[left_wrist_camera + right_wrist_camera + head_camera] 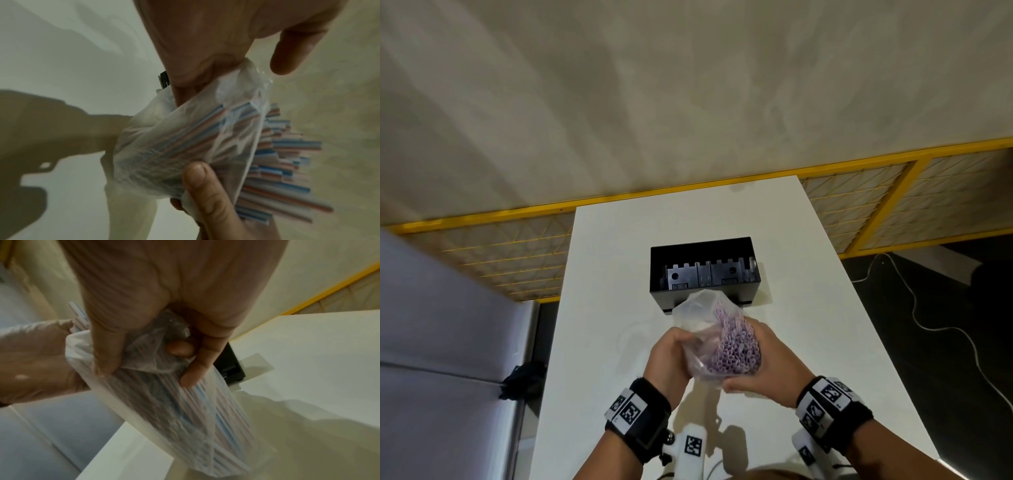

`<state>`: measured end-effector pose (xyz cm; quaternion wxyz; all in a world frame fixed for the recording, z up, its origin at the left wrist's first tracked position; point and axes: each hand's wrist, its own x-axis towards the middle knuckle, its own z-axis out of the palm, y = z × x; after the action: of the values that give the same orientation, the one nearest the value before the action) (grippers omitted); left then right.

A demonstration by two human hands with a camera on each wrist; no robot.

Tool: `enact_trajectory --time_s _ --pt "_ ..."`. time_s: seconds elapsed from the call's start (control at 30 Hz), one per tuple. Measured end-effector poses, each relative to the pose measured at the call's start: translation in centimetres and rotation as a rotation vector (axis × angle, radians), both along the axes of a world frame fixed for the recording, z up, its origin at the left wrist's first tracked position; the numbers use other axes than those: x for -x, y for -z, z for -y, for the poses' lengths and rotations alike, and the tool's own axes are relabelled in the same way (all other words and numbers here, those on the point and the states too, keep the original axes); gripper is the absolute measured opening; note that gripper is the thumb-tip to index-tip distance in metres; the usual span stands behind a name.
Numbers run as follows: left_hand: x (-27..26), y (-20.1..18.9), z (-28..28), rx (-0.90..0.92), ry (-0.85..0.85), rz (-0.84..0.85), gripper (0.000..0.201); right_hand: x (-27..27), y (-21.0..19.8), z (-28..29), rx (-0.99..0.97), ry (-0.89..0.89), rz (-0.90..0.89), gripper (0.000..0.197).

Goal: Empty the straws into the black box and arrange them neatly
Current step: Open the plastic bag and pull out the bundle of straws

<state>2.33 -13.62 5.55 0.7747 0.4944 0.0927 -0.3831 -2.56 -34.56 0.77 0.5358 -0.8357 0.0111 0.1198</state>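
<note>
None of the straws (732,346) are in the black box (704,270) yet: all are bunched in the plastic bag (697,317) gripped by my left hand (671,356) and right hand (763,363), box just beyond my grip; emptying and arranging remain.

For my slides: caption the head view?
Both hands hold a bag of straws before the black box.

Black wristbands (650,416) with checkered markers
</note>
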Motion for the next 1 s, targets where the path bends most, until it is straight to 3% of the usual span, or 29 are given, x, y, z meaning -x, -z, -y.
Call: enact_trajectory --time_s 0.1,0.2,0.33,0.4,0.5,0.67,0.83,0.9,1.0 --pt "-0.6 0.5 -0.7 0.012 -0.058 -0.001 0.043 -0.3 0.3 0.4 -0.055 0.040 -0.023 0.083" --pt "-0.9 0.7 -0.6 -0.218 -0.119 0.028 0.041 -0.2 0.9 0.3 -0.031 0.089 -0.040 0.061" --pt "0.0 0.7 -0.6 -0.533 0.024 0.264 0.022 0.3 1.7 0.1 0.012 0.175 -0.029 0.043" --pt "0.4 1.3 -1.0 -0.571 0.033 0.186 0.016 0.4 1.8 0.1 0.020 0.200 -0.023 0.041" --pt "1.3 1.7 -1.1 -0.431 0.039 -0.011 0.044 0.4 1.5 -0.2 0.013 0.196 -0.029 0.039" --pt "2.2 1.7 -0.2 -0.328 0.006 0.087 0.075 0.3 0.9 -1.1 -0.048 0.093 -0.059 0.041" --pt "1.8 3.7 -1.1 -0.210 -0.173 -0.147 0.059 0.7 0.4 -0.6 -0.041 0.029 -0.111 0.046" --pt "1.5 4.4 -1.3 -0.227 -0.162 -0.165 0.049 0.8 0.3 -0.3 -0.026 0.012 -0.136 0.048" --pt "1.4 5.2 -1.3 -0.253 -0.121 -0.137 0.055 1.0 0.9 -0.2 -0.093 -0.025 -0.177 0.056"
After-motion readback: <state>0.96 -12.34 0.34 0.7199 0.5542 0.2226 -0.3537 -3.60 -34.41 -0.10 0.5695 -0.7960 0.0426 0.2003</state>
